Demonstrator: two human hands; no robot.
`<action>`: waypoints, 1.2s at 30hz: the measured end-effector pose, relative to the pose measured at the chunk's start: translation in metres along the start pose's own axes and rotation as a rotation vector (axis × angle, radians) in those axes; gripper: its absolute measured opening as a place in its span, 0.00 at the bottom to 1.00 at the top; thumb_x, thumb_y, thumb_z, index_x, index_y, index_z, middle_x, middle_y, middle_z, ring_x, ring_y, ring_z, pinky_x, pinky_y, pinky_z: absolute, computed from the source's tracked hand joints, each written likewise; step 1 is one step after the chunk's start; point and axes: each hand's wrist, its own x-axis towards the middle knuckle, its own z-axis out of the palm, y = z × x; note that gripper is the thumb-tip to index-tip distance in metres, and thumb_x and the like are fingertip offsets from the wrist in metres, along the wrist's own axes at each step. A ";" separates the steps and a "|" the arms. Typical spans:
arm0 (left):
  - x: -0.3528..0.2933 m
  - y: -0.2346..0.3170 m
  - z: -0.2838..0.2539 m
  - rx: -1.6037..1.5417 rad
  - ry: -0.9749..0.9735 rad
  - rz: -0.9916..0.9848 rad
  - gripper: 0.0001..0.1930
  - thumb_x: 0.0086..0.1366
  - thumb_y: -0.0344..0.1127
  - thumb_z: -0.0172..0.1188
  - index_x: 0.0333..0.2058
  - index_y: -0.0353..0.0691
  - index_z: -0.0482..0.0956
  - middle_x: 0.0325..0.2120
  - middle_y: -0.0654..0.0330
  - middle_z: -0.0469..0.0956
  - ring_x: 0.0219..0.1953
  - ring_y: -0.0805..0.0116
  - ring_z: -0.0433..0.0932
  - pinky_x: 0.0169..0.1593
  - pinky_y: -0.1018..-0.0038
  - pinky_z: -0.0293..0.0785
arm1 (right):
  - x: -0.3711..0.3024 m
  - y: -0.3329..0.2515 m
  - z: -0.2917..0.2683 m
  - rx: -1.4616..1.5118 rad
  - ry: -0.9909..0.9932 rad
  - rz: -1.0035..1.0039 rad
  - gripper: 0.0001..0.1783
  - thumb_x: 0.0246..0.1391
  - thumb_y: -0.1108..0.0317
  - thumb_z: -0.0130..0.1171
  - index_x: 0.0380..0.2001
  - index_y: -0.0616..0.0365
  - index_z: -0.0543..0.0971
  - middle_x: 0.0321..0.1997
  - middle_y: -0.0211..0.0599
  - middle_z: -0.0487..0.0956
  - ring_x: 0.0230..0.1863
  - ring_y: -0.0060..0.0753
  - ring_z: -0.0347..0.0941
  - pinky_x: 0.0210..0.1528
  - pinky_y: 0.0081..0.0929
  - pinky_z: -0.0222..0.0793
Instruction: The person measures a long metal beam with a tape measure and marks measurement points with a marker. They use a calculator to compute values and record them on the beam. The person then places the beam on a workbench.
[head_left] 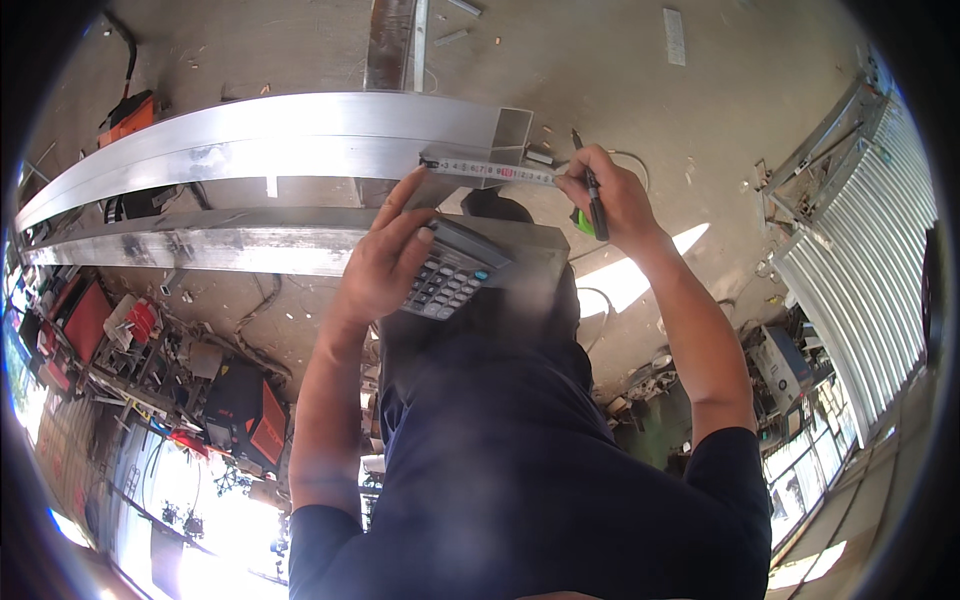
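Note:
My left hand (383,262) reaches over a dark calculator (445,284) with light keys. One stretched finger touches the hooked end of a tape measure's blade (480,169), and the other fingers are apart. Whether the palm bears on the calculator is hidden. The blade lies along the near edge of a wide silvery metal beam (300,135) and runs past its end. My right hand (618,200) is closed round the tape measure, whose green case (581,222) shows beneath the fingers. A black marker (596,200) is also held between those fingers.
A second metal beam (210,245) runs parallel, nearer me. An orange and black machine (245,412) stands among clutter at the left. Corrugated sheet metal (860,270) rises at the right. Offcuts and a flat metal strip (674,37) lie on the floor.

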 end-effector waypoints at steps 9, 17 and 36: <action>0.001 0.001 0.001 0.009 0.013 0.005 0.15 0.74 0.33 0.53 0.51 0.30 0.79 0.70 0.42 0.63 0.68 0.44 0.69 0.65 0.63 0.69 | 0.004 0.003 0.000 -0.032 -0.019 -0.040 0.13 0.62 0.66 0.65 0.38 0.53 0.69 0.23 0.36 0.77 0.23 0.41 0.79 0.27 0.37 0.68; 0.002 0.001 0.002 0.006 0.022 0.037 0.15 0.74 0.34 0.53 0.51 0.29 0.79 0.69 0.41 0.63 0.69 0.43 0.67 0.67 0.63 0.67 | 0.004 0.006 0.000 -0.051 -0.020 -0.043 0.13 0.61 0.66 0.65 0.38 0.53 0.69 0.23 0.37 0.76 0.25 0.43 0.78 0.28 0.39 0.68; 0.000 -0.002 0.004 0.012 0.048 0.088 0.15 0.74 0.32 0.53 0.51 0.27 0.78 0.68 0.38 0.65 0.69 0.42 0.67 0.67 0.63 0.65 | 0.002 0.008 0.002 -0.111 0.011 -0.100 0.14 0.60 0.65 0.67 0.39 0.54 0.70 0.24 0.39 0.77 0.26 0.46 0.77 0.29 0.40 0.68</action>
